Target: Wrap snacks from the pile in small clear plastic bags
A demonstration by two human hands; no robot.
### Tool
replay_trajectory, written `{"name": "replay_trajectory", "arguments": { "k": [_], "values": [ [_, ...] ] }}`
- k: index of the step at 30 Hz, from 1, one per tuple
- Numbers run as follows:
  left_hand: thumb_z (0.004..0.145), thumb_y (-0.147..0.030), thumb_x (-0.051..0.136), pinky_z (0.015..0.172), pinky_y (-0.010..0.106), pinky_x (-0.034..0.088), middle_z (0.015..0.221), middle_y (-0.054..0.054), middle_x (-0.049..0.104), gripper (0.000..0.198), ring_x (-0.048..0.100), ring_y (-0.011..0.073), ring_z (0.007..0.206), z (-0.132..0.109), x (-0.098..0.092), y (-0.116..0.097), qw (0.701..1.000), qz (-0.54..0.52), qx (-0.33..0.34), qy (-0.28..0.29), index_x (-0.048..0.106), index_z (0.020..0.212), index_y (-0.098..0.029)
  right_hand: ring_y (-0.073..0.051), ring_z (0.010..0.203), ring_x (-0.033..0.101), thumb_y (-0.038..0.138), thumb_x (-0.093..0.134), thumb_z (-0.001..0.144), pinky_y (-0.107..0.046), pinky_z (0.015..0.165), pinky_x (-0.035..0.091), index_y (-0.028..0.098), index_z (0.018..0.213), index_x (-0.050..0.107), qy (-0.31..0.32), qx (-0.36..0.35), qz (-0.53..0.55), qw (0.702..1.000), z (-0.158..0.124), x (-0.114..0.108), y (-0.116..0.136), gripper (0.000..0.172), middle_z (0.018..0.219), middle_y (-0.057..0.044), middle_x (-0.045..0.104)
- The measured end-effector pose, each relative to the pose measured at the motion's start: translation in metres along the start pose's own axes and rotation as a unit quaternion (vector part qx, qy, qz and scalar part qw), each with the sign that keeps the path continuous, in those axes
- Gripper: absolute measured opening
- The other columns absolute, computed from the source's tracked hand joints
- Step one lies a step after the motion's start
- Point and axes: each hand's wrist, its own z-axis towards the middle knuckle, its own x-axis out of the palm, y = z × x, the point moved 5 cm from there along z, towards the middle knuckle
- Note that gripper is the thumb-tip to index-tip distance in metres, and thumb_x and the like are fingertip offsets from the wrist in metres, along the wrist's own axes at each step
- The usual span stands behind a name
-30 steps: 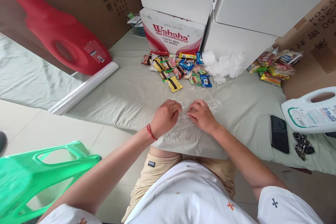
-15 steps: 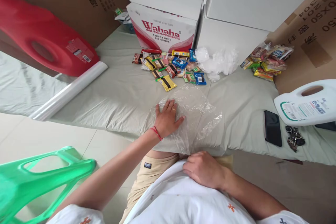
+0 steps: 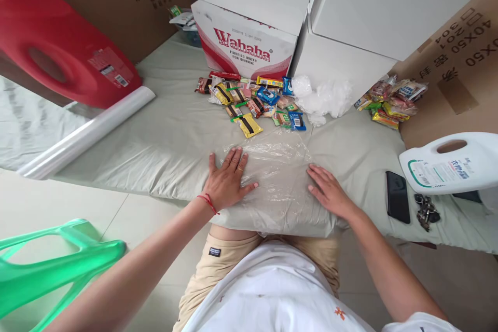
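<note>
A sheet of clear plastic film lies spread on the pale green sheet-covered mattress right in front of me. My left hand lies flat and open on the film's left edge, fingers spread. On the film's right edge my right hand presses down, also flat and open. Beyond the film sits a pile of small wrapped snacks.
A Wahaha carton and white boxes stand at the back. Crumpled plastic and a second snack pile lie right. Red jug, film roll, white jug, phone, keys, green stool.
My right hand left my shirt and came down flat on the film's right side. The left hand slid a little left. The crumpled film is now spread flatter.
</note>
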Motion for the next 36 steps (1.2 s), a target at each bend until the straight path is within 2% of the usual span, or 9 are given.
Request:
{"name": "replay_trajectory", "arguments": {
  "k": [2,5,10,13,16,20,25,31,36],
  "values": [
    [0.095,-0.069,0.041,0.119,0.077,-0.003,0.170,0.021,0.019,0.087,0.021,0.0415,0.157,-0.001,0.000,0.004,1.000,0.002,0.001,0.001,0.027,0.164,-0.016,-0.030,0.133,0.057,0.050,0.042,0.103,-0.049,0.113,0.045,0.021,0.134,0.065,-0.023,0.033,0.032,0.999,0.027,-0.021,-0.008,0.048,0.141,-0.014,0.064],
    [0.095,-0.069,0.041,0.120,0.075,0.000,0.170,0.020,0.019,0.087,0.021,0.0417,0.157,-0.002,-0.001,0.003,1.000,0.004,-0.001,0.004,0.029,0.163,-0.017,-0.028,0.108,0.068,0.048,0.040,0.102,-0.043,0.098,0.052,0.019,0.121,0.070,-0.082,0.165,0.024,0.983,0.094,-0.053,-0.020,0.045,0.116,-0.015,0.073],
    [0.095,-0.070,0.043,0.122,0.074,-0.001,0.170,0.018,0.022,0.086,0.024,0.0409,0.157,-0.008,-0.004,0.000,1.000,-0.010,0.005,-0.002,0.030,0.163,-0.019,-0.036,0.118,0.064,0.065,0.044,0.096,-0.044,0.093,0.050,0.013,0.135,0.061,-0.045,0.309,-0.028,0.949,0.205,-0.058,-0.023,0.068,0.129,-0.026,0.066],
    [0.095,-0.070,0.043,0.122,0.074,-0.001,0.170,0.018,0.022,0.086,0.025,0.0404,0.156,-0.014,-0.005,0.001,1.000,-0.022,0.007,-0.007,0.029,0.163,-0.019,-0.037,0.116,0.065,0.068,0.055,0.089,-0.043,0.089,0.050,0.012,0.129,0.066,0.016,0.328,-0.049,0.943,0.231,-0.049,-0.019,0.070,0.129,-0.028,0.066],
    [0.096,-0.070,0.041,0.123,0.073,-0.002,0.170,0.016,0.021,0.086,0.025,0.0394,0.156,-0.018,-0.004,0.003,0.999,-0.034,0.008,-0.011,0.029,0.163,-0.019,-0.035,0.109,0.067,0.056,0.064,0.086,-0.041,0.084,0.050,0.014,0.117,0.072,0.035,0.336,-0.073,0.938,0.229,-0.056,-0.017,0.053,0.121,-0.025,0.070],
    [0.095,-0.072,0.039,0.124,0.071,-0.003,0.170,0.015,0.021,0.087,0.024,0.0384,0.157,-0.019,-0.003,0.005,0.999,-0.050,0.013,-0.014,0.031,0.163,-0.019,-0.034,0.101,0.067,0.050,0.061,0.086,-0.039,0.082,0.050,0.017,0.110,0.074,-0.024,0.264,-0.100,0.959,0.233,-0.083,-0.002,0.042,0.111,-0.019,0.073],
    [0.094,-0.072,0.042,0.124,0.071,-0.003,0.170,0.015,0.024,0.086,0.025,0.0399,0.157,-0.018,-0.004,0.007,0.998,-0.060,0.007,-0.015,0.032,0.163,-0.021,-0.033,0.110,0.062,0.045,0.060,0.090,-0.039,0.094,0.050,0.014,0.121,0.070,-0.080,0.103,-0.114,0.985,0.296,-0.089,0.035,0.045,0.119,-0.018,0.068],
    [0.093,-0.073,0.044,0.125,0.071,-0.001,0.169,0.015,0.028,0.088,0.026,0.0397,0.156,-0.019,-0.002,0.008,0.997,-0.068,0.007,-0.028,0.033,0.162,-0.020,-0.037,0.116,0.064,0.043,0.077,0.082,-0.041,0.099,0.050,0.006,0.133,0.064,0.064,0.104,-0.198,0.973,0.372,-0.059,0.048,0.065,0.126,-0.021,0.069],
    [0.094,-0.071,0.045,0.125,0.070,-0.001,0.168,0.015,0.030,0.085,0.029,0.0383,0.155,-0.019,-0.003,0.008,0.997,-0.069,0.006,-0.043,0.037,0.160,-0.019,-0.035,0.115,0.066,0.039,0.083,0.075,-0.038,0.097,0.052,0.010,0.132,0.065,0.047,0.096,-0.199,0.974,0.377,-0.055,0.050,0.067,0.128,-0.019,0.070]
  ]
}}
